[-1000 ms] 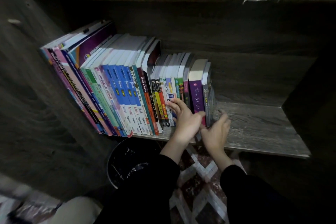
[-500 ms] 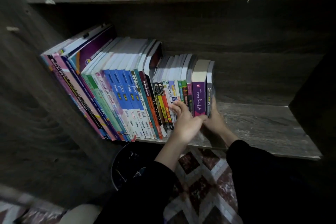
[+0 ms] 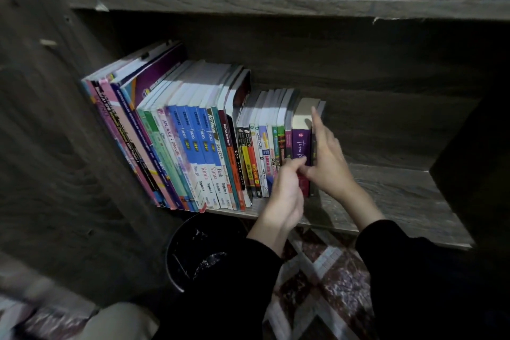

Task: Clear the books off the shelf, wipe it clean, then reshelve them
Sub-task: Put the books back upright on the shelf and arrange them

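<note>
A row of books point(image 3: 193, 141) stands on the wooden shelf point(image 3: 400, 196), leaning left against the side panel. A purple-spined book point(image 3: 300, 141) and a thin dark book point(image 3: 321, 107) end the row on the right. My right hand point(image 3: 328, 157) lies flat against the outer face of the thin dark book, index finger straight up along its top edge and thumb across the lower spines. My left hand point(image 3: 287, 188) touches the lower spines just left of the purple one with its fingertips.
The right half of the shelf board is bare wood, closed by a side wall point(image 3: 474, 160). Another shelf point(image 3: 276, 0) runs above. A black bin point(image 3: 198, 251) stands on the patterned floor point(image 3: 331, 284) below the books.
My right hand has risen from the shelf edge onto the side of the last book, index finger now at its top. My left hand has shifted slightly right along the spines.
</note>
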